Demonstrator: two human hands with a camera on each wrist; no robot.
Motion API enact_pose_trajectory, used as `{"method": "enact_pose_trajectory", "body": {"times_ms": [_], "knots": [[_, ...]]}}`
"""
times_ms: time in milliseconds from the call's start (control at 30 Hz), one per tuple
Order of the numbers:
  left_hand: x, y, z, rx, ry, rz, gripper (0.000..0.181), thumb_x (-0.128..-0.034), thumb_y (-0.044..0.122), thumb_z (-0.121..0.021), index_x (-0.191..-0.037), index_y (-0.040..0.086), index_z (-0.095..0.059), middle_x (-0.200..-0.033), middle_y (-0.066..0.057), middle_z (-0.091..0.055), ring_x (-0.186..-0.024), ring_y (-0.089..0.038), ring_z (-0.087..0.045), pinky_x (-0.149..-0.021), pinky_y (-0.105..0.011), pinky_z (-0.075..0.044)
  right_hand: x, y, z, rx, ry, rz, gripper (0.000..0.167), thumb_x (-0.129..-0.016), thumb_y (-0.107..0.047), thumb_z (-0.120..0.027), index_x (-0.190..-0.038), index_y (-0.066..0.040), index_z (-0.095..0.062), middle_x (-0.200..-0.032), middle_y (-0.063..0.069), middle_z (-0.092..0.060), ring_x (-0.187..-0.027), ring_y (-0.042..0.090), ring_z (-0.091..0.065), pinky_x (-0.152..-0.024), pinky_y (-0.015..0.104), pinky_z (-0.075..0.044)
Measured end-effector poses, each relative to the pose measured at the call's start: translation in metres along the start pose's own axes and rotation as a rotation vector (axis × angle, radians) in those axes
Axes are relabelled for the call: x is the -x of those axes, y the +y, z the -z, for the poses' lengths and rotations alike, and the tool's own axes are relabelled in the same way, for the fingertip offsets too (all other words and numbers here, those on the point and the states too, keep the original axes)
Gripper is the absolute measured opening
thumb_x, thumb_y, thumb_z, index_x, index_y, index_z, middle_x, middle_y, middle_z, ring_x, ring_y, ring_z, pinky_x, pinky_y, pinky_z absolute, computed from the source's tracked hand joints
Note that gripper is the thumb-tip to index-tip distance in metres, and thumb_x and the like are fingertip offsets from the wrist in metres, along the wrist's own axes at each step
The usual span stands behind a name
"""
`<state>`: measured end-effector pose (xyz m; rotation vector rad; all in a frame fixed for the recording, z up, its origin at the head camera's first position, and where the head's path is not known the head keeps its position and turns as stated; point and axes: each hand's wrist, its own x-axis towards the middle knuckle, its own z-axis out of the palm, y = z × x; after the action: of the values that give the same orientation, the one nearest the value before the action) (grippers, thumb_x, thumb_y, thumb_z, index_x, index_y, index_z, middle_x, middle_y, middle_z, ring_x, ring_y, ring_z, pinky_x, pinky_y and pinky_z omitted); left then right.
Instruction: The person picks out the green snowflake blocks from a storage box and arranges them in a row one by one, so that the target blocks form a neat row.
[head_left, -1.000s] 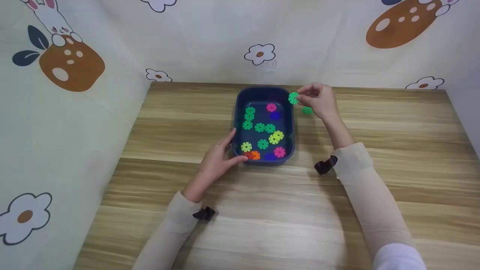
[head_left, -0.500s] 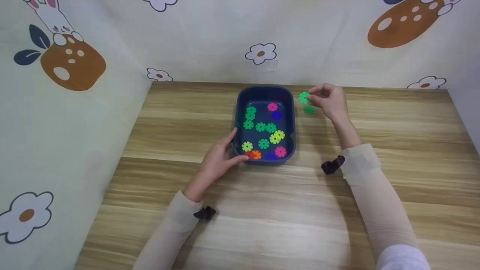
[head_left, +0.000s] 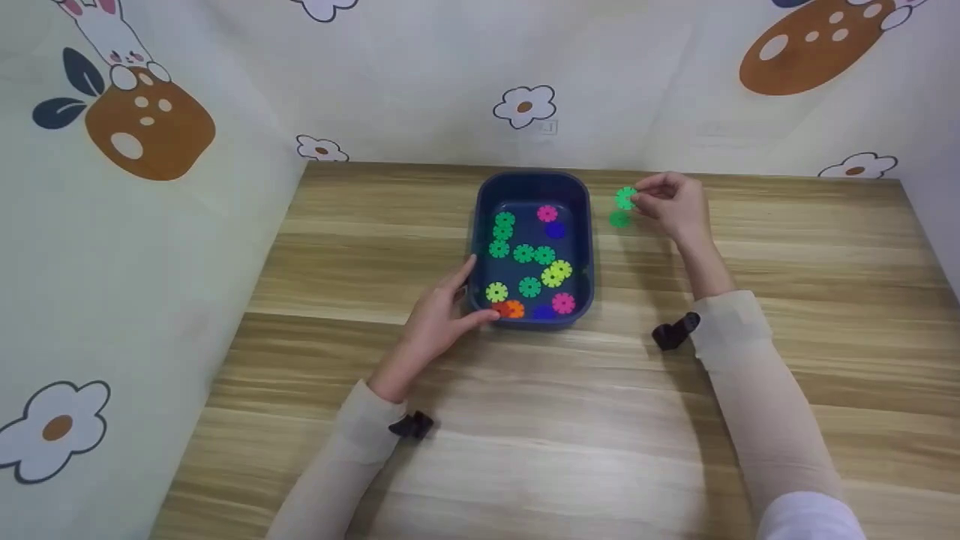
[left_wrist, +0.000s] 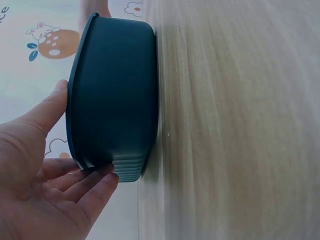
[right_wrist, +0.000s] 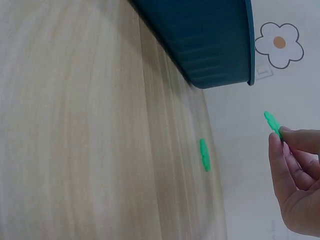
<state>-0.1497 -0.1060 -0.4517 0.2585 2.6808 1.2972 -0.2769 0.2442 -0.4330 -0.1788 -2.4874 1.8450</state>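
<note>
Green and apparently plastic, the disc [head_left: 624, 197] is pinched by its edge in the thumb and fingertips of the right hand [head_left: 682, 210], held above the table [head_left: 780, 247] beside the tub [head_left: 534, 184], near another disc [head_left: 619, 219]. It is judged light, stiff and slightly slippery, best taken by the notched rim. The tub's near left corner is gripped by the left hand [head_left: 433, 321], thumb and fingers spread around it.
</note>
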Motion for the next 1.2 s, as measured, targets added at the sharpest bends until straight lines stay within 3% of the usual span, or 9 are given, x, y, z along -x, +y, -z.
{"method": "enact_pose_trajectory", "body": {"times_ms": [100,367,733,1000,1200], "knots": [[-0.001,0.000,0.000,0.034,-0.002,-0.008,0.088,-0.0836,0.026,-0.081,-0.156,0.012,-0.033,-0.160,-0.018,-0.035,-0.143,-0.031,-0.045,-0.113,-0.040,-0.044,-0.001,0.004,0.004,0.043,0.014,0.000,0.013,-0.089,-0.002,-0.071,-0.101,0.004,-0.069,-0.074,-0.017,-0.065,-0.070,-0.003,-0.062,-0.067,0.009,-0.055],[-0.001,-0.002,-0.001,0.017,0.010,-0.040,0.089,-0.0831,0.026,-0.081,-0.155,0.009,-0.033,-0.159,-0.019,-0.037,-0.142,-0.032,-0.045,-0.113,-0.040,-0.045,-0.003,0.015,0.012,0.137,0.039,-0.012,0.015,-0.090,-0.006,-0.072,-0.103,0.001,-0.070,-0.073,-0.022,-0.062,-0.072,-0.005,-0.059,-0.066,0.008,-0.050],[-0.001,-0.002,-0.001,-0.012,0.014,-0.026,0.089,-0.0828,0.030,-0.081,-0.156,0.010,-0.034,-0.158,-0.018,-0.038,-0.142,-0.032,-0.045,-0.114,-0.039,-0.044,-0.004,0.026,0.017,0.158,0.019,-0.077,0.022,-0.091,-0.005,-0.071,-0.111,0.002,-0.069,-0.092,-0.006,-0.070,-0.078,-0.003,-0.059,-0.069,0.008,-0.051],[0.000,-0.001,0.000,-0.017,0.004,-0.016,0.090,-0.0826,0.033,-0.081,-0.156,0.012,-0.033,-0.158,-0.019,-0.039,-0.141,-0.031,-0.047,-0.113,-0.039,-0.044,-0.004,0.029,0.017,0.122,-0.002,-0.153,0.023,-0.091,-0.003,-0.068,-0.113,0.004,-0.067,-0.080,-0.014,-0.065,-0.075,-0.004,-0.061,-0.071,0.010,-0.055],[-0.001,-0.001,-0.001,-0.016,0.004,-0.010,0.089,-0.0830,0.032,-0.081,-0.156,0.012,-0.034,-0.156,-0.020,-0.040,-0.139,-0.031,-0.049,-0.111,-0.039,-0.046,-0.005,0.031,0.017,0.129,-0.031,-0.176,0.025,-0.092,-0.002,-0.066,-0.116,0.006,-0.065,-0.082,-0.013,-0.065,-0.076,-0.005,-0.061,-0.072,0.011,-0.056]]}}
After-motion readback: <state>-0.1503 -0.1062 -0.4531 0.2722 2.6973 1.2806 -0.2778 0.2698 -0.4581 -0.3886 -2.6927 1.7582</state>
